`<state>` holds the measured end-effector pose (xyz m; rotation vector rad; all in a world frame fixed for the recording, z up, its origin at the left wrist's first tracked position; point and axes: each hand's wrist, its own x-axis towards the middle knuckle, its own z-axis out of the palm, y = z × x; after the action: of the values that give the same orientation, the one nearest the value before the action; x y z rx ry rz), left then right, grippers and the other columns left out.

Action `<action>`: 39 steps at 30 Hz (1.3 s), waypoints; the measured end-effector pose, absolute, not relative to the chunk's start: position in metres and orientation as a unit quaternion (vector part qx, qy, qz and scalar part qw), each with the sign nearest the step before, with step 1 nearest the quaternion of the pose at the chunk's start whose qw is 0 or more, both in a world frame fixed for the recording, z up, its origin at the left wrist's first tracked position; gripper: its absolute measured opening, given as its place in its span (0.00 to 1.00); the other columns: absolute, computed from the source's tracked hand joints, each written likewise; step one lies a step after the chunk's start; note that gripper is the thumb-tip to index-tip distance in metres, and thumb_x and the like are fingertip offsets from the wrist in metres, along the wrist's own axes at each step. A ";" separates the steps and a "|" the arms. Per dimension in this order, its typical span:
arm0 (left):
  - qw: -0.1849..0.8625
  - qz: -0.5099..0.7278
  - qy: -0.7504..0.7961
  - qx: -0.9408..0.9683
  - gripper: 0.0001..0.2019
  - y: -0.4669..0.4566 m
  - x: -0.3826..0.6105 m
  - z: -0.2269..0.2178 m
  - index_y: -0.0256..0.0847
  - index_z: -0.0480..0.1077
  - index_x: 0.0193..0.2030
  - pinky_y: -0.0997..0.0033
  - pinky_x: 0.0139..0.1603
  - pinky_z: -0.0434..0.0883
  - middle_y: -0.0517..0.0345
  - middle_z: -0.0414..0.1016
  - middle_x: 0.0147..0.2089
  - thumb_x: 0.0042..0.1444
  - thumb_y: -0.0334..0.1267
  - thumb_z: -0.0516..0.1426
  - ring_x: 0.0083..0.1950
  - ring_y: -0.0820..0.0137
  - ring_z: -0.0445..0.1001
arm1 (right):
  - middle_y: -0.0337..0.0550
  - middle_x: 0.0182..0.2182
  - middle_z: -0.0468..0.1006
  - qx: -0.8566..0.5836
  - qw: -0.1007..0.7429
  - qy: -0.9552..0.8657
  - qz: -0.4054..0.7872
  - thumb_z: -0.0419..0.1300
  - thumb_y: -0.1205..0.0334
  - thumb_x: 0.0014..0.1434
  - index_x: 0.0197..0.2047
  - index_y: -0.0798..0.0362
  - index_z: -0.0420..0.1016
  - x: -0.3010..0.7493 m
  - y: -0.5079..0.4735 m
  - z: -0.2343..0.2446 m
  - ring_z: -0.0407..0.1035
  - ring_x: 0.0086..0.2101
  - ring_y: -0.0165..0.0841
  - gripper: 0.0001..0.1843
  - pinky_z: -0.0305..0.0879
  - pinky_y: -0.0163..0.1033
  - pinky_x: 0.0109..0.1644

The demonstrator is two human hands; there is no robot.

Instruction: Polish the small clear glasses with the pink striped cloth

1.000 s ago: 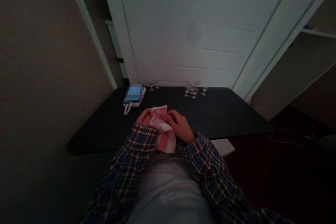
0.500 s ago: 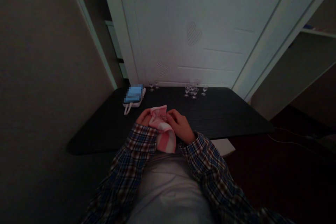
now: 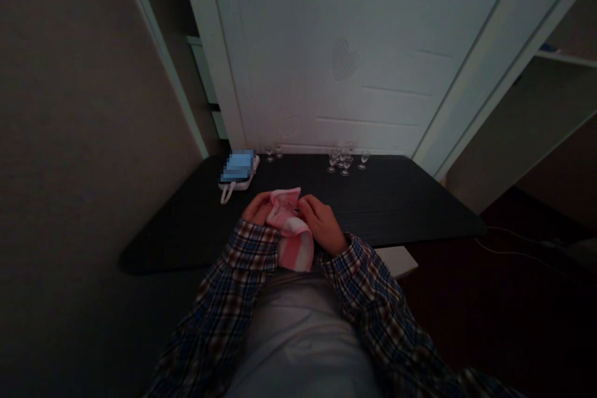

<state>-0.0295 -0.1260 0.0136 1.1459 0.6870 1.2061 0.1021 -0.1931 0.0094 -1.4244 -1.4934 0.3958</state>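
A pink and white cloth hangs from my left hand, whose fingers are closed round its far side and mostly hidden by it. Within the folds, a small clear glass shows faintly; most of it is covered. My right hand is closed with thumb and fingertips pinched at the edge of that glass, against the cloth. Both hands are above the front part of the dark table.
Several small stemmed glasses stand at the table's back, with one glass slightly apart. Two more glasses are further left. A white device with a blurred screen and a strap lies at the left. A white box sits below the front edge.
The cloth's upper part has shifted slightly to the right and turned a little. My right fingers have moved slightly with it. The glasses and the device have stayed in place.
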 end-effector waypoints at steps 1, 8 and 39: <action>0.624 0.525 0.298 0.497 0.06 -0.126 -0.030 0.013 0.38 0.70 0.29 0.73 0.31 0.65 0.60 0.73 0.28 0.41 0.33 0.57 0.30 0.70 0.70 | 0.36 0.27 0.73 -0.588 0.499 -0.615 0.165 0.42 0.53 0.64 0.36 0.51 0.66 0.102 -0.193 0.010 0.68 0.29 0.28 0.16 0.58 0.32 0.33; 0.619 0.527 0.285 0.507 0.04 -0.123 -0.030 0.011 0.38 0.69 0.27 0.76 0.29 0.64 0.61 0.72 0.26 0.40 0.31 0.56 0.27 0.73 0.67 | 0.36 0.30 0.74 -0.568 0.516 -0.611 0.195 0.52 0.53 0.59 0.45 0.50 0.62 0.100 -0.193 0.009 0.69 0.29 0.29 0.14 0.60 0.32 0.32; 0.617 0.500 0.282 0.539 0.06 -0.122 -0.032 0.009 0.38 0.68 0.30 0.73 0.31 0.64 0.59 0.73 0.29 0.45 0.37 0.57 0.30 0.70 0.69 | 0.35 0.26 0.71 -0.545 0.537 -0.615 0.191 0.50 0.53 0.60 0.45 0.50 0.62 0.098 -0.195 0.012 0.67 0.27 0.28 0.13 0.59 0.32 0.30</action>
<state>-0.0320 -0.1219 0.0089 1.2407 0.6499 1.1506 0.0983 -0.1948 0.0120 -1.2963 -1.4637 0.4539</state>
